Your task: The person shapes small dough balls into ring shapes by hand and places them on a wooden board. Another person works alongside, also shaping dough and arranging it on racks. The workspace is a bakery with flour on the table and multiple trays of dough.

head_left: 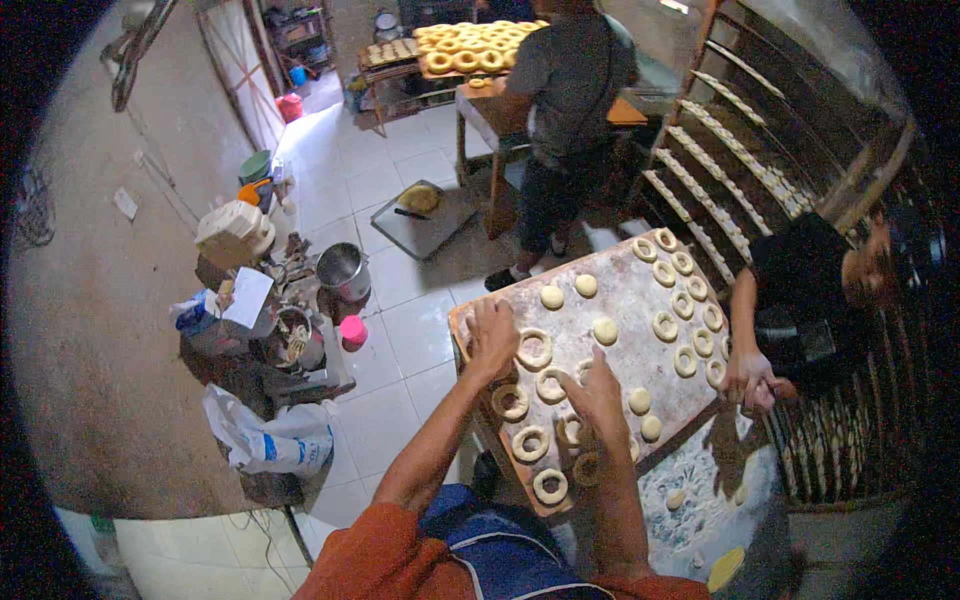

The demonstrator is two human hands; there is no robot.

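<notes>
I'd judge ring-shaping is in hand. A dough ring (546, 351) lies just right of the left hand (493, 338), whose grip I can't make out. The right hand (600, 398), thumb and forefinger apart, has a dough ball (605, 331) just beyond; the next move wants a gentle touch.

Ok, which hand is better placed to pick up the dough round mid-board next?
Probably the right hand: it reaches close to the round, while the left hand is farther off, near the board's left edge.

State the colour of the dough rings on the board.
Pale cream-yellow; the dough rings show best in the head view.
</notes>
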